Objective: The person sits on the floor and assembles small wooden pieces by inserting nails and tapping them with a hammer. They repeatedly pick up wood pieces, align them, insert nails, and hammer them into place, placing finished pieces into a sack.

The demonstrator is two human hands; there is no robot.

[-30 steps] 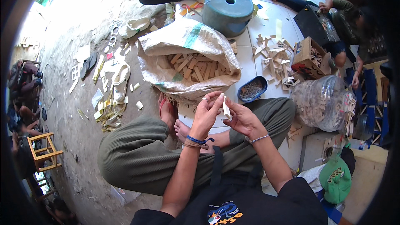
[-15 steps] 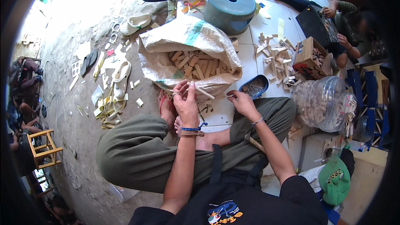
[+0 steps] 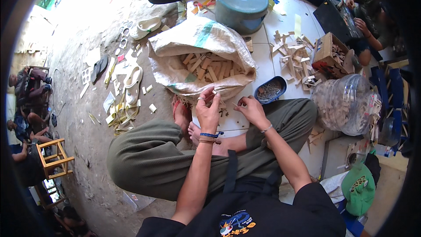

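My left hand (image 3: 208, 113) is closed in a pinch on a small pale wooden stick (image 3: 214, 91), its end pointing up between thumb and fingers. Just to the right, my right hand (image 3: 252, 110) pinches a tiny, thin, nail-like piece (image 3: 236, 104); it is too small to make out fully. Beside that hand stands a dark blue oval tray (image 3: 283, 88) with many thin nail-like bits. Beyond both hands a white woven sack (image 3: 175, 48) lies with its mouth wide, holding many small wooden blocks (image 3: 211, 68).
A grey-green round tub (image 3: 242, 8) stands behind the sack. Loose wood pieces (image 3: 293, 59), a wooden box (image 3: 326, 52) and a large clear jar (image 3: 344, 105) are to the right. A co-worker (image 3: 372, 22) handles a dark box. Pale clogs (image 3: 133, 85) and scraps lie left.
My left hand has turned the wooden stick from lying sideways to end-on. Both hands sit closer together. The whole view has shifted slightly.
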